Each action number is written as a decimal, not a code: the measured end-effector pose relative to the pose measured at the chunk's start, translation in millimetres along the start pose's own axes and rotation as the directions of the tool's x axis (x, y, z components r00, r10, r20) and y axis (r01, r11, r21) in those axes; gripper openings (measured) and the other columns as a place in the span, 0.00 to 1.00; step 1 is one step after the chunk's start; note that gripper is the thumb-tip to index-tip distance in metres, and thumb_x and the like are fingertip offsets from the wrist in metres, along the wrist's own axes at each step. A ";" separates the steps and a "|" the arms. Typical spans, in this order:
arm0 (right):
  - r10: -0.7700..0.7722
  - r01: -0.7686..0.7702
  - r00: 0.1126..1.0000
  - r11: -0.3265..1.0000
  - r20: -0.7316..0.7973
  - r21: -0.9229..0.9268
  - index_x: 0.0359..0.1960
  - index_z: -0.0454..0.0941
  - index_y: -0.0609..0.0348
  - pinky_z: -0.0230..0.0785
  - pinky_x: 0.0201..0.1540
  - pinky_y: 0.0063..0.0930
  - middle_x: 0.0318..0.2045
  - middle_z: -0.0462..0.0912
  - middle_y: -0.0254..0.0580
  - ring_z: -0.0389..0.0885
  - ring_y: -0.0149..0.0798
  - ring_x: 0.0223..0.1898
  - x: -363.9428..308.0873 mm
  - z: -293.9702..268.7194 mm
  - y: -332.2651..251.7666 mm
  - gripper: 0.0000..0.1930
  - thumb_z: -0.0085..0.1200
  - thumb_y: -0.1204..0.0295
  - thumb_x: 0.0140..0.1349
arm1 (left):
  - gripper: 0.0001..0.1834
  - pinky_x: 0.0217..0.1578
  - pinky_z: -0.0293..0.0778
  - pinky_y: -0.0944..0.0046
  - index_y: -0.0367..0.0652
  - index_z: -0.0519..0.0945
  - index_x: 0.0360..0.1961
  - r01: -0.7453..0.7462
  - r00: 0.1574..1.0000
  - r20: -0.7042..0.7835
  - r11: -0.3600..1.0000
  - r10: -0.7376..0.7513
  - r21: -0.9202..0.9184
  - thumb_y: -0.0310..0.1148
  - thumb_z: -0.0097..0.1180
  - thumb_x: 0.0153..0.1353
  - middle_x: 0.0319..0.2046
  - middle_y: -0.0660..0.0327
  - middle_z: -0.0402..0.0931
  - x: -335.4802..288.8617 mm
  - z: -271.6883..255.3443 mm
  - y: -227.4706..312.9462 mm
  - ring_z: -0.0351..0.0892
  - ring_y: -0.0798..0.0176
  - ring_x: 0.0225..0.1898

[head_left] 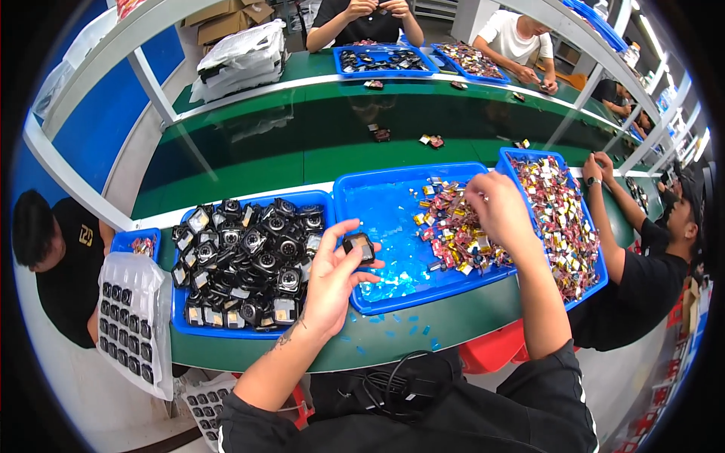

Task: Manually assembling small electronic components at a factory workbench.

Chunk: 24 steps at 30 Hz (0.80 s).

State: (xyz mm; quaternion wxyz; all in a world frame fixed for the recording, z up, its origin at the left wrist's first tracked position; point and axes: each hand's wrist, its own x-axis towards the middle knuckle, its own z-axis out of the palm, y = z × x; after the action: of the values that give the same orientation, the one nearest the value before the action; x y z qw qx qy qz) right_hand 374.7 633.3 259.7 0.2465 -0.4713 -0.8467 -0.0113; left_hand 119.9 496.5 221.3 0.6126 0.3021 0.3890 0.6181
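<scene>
My left hand (331,283) is closed around a black smartwatch case (359,248), thumb across it, above the edge between two blue trays. Over the middle blue tray (370,175), my right hand (498,211) hovers with its fingertips drawn together; what they hold, if anything, I cannot make out. Beneath it lies a heap of small parts (461,241) in red, yellow and silver, with bits of blue film (393,283) scattered on the tray's left side. To the left, another blue tray (329,208) is piled with black watch cases (253,240).
A blue bin (598,283) full of similar small parts stands at the right. White plastic trays of watch cases (124,325) sit at the left edge. Beyond is a green conveyor belt (317,113) with a few loose parts. Several co-workers sit around the line; a metal frame (83,170) crosses the left.
</scene>
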 end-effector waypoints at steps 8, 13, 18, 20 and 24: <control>-0.300 0.069 0.904 0.807 0.305 0.587 0.37 0.80 0.65 0.72 0.38 0.34 0.29 0.81 0.45 0.81 0.44 0.32 -3.3 -45.9 -71.9 0.07 0.58 0.80 0.56 | 0.11 0.43 0.73 0.66 0.46 0.83 0.47 -0.354 0.935 0.218 0.742 0.279 0.570 0.32 0.58 0.63 0.47 0.57 0.70 2.6 -9.2 -2.1 0.72 0.67 0.45; -0.243 -0.186 0.871 0.642 0.427 0.744 0.36 0.79 0.66 0.74 0.38 0.24 0.28 0.82 0.38 0.81 0.29 0.31 -18.2 -30.1 -101.4 0.10 0.65 0.79 0.52 | 0.08 0.47 0.73 0.62 0.38 0.84 0.39 -0.045 0.952 0.302 0.949 -0.054 0.311 0.24 0.63 0.57 0.40 0.56 0.76 -5.0 -3.2 3.5 0.76 0.66 0.41; -0.128 -0.259 0.917 0.528 0.377 0.809 0.36 0.80 0.67 0.74 0.38 0.21 0.29 0.83 0.39 0.81 0.27 0.32 -28.9 -18.3 -102.9 0.09 0.64 0.78 0.54 | 0.07 0.45 0.71 0.65 0.38 0.85 0.35 -0.242 0.929 0.360 0.870 0.081 0.430 0.27 0.67 0.54 0.38 0.58 0.77 -1.4 -7.9 6.9 0.75 0.66 0.41; -0.032 -0.391 0.907 0.305 0.420 0.869 0.36 0.80 0.67 0.74 0.38 0.18 0.31 0.83 0.38 0.81 0.25 0.34 -33.7 -12.8 -105.8 0.06 0.62 0.78 0.58 | 0.08 0.45 0.70 0.63 0.40 0.86 0.32 -0.293 0.941 0.301 0.822 0.157 0.487 0.30 0.69 0.52 0.38 0.57 0.77 -4.9 -4.5 6.0 0.74 0.64 0.42; -0.032 -0.452 0.875 0.306 0.483 0.838 0.34 0.80 0.67 0.72 0.38 0.18 0.31 0.82 0.35 0.79 0.24 0.34 -34.1 -12.3 -98.3 0.05 0.60 0.77 0.60 | 0.06 0.43 0.72 0.63 0.39 0.85 0.32 -0.421 0.903 0.333 0.716 0.272 0.557 0.28 0.68 0.52 0.37 0.58 0.76 -6.2 -4.4 2.6 0.75 0.63 0.42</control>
State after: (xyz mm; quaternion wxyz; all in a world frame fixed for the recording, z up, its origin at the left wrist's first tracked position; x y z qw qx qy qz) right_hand 315.6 548.6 276.9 0.2855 -0.3427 -0.6557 0.6092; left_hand 115.2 490.0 221.9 0.3925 0.6217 0.4322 0.5222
